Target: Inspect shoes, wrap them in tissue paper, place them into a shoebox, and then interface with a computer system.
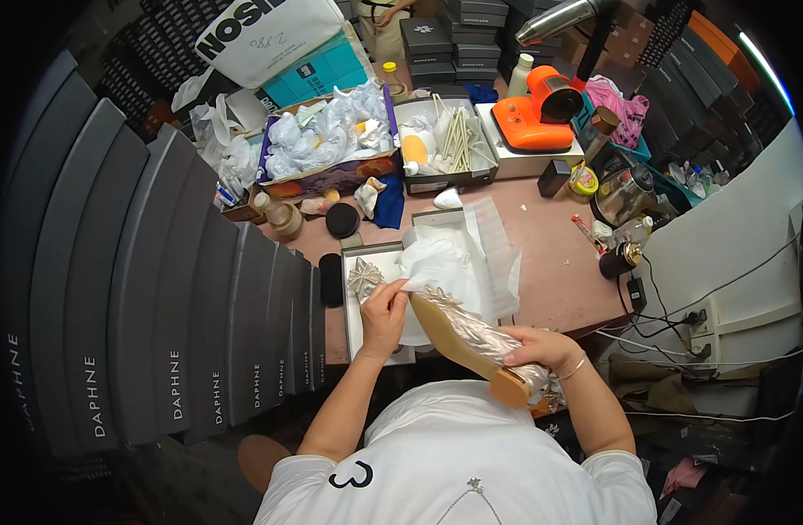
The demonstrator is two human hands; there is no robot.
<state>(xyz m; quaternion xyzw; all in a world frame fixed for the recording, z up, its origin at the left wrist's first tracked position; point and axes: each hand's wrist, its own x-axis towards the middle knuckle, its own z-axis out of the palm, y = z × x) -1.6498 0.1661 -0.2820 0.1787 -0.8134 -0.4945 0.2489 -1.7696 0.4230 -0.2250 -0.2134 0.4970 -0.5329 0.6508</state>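
My right hand (543, 348) is closed round the heel end of a shiny, pleated champagne flat shoe (458, 337). Its tan sole faces up and toward me, with the toe pointing to the far left. At the toe, my left hand (384, 317) pinches white tissue paper (436, 258). Under both lies an open grey shoe box (352, 324) with white inner walls. A bow-like ornament (364, 276) of a matching shoe shows in the box, left of the tissue; my left hand hides part of that shoe.
Tall stacks of grey shoe boxes (178, 280) stand close on my left. Behind are a carton of crumpled plastic and paper (331, 131), a tray of pale sticks (454, 144) and an orange machine (541, 114). Bottles and a spray can (620, 260) stand at the right.
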